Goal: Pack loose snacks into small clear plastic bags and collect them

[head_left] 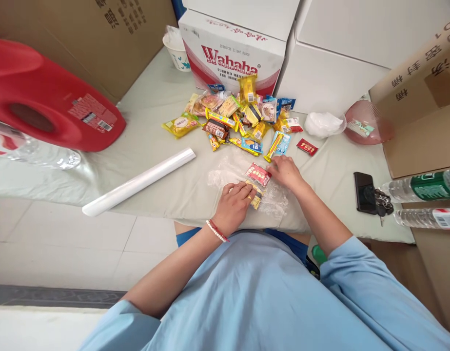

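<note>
A red snack packet (258, 174) and a yellow snack packet (259, 197) lie one below the other on a crumpled sheet of clear plastic film (225, 173). My left hand (235, 207) has its fingers curled over the left side of the yellow packet, fingertips pressed against it. At the right edge of the red packet is my right hand (285, 171), its fingers bent and somewhat apart; whether it pinches any film cannot be made out. Just beyond the hands spreads a pile of wrapped snacks (228, 119). A small dark red packet (307, 147) lies apart on the right.
A white film roll (140, 181) lies at the left, near a big red jug (56, 102). Behind the snacks stands a Wahaha carton (232, 46). To the right are a white plastic bundle (323, 124), a pink basket (369, 122), a phone (364, 192), keys (383, 202) and bottles (431, 186).
</note>
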`<state>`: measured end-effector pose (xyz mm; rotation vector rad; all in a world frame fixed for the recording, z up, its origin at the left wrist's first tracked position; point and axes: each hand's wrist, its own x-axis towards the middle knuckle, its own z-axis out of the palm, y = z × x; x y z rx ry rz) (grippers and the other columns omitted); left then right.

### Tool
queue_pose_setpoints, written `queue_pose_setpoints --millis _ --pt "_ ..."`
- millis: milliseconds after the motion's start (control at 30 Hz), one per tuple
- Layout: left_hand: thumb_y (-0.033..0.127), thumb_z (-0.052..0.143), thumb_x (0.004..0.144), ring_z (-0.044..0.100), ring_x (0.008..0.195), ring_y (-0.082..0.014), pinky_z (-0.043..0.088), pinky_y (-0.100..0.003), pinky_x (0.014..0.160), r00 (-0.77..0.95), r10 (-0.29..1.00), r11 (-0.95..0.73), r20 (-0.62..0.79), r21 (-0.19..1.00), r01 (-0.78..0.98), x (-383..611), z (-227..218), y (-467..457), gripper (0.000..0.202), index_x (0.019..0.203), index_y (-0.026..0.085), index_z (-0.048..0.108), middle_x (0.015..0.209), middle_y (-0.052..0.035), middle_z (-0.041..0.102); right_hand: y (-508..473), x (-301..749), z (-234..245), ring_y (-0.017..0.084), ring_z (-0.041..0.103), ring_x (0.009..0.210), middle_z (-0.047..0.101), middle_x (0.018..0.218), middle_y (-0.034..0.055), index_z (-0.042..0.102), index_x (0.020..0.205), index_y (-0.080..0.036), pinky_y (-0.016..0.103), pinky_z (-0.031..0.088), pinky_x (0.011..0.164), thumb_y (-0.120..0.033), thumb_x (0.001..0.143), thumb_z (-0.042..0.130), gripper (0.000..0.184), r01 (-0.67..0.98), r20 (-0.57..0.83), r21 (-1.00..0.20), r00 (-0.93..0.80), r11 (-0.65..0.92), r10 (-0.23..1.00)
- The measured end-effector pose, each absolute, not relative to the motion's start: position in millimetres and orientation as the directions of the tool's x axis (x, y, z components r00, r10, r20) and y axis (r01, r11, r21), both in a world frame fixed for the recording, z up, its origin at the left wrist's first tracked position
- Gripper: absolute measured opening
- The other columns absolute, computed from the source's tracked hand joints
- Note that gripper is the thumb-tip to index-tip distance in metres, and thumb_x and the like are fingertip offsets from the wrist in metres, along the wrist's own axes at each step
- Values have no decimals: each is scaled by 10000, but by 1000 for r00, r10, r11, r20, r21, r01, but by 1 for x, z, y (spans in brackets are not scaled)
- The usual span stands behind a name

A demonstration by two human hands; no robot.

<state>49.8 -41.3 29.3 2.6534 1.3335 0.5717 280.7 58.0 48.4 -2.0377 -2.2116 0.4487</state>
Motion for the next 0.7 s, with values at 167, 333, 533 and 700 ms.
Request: queue_pose_setpoints --millis 167,333,533,700 --pt "151 458 1042 583 1261 -258 402 -435 940 558 804 -595 206 257 762 54 36 -41 346 1286 236 689 1362 -52 717 83 271 37 195 606 743 696 828 34 700 1065 -177 287 425 692 -400 843 724 316 860 -329 -499 -70 -110 942" --pt "170 446 1053 584 1194 -262 393 -441 857 572 807 -590 149 256 766 57 43 -40 325 1247 243 696 1343 -50 717 86 282 40 165 553 721 599 732 -9 668 794 -185 284 452 707 -334 784 701 153 670 -183 -742 -179 -16 967" --pt "154 459 1040 593 1097 -274 400 -447 787 569 807 -590 157 263 764 58 44 -39 303 1210 209 704 1266 -86 733 37 274 80 207 657 922 673 1078 84 663 901 -218 357 543 860 -352 960 625 152 522 163 -737 -479 429 863" --pt "97 521 978 649 1010 -267 486 -426 830 544 824 -557 156 393 732 50 34 -33 271 849 185 742 957 -104 759 -21 244 72 221 654 1221 686 1293 145 603 958 -226 379 557 972 -235 1049 459 170 425 245 -674 -643 604 726"
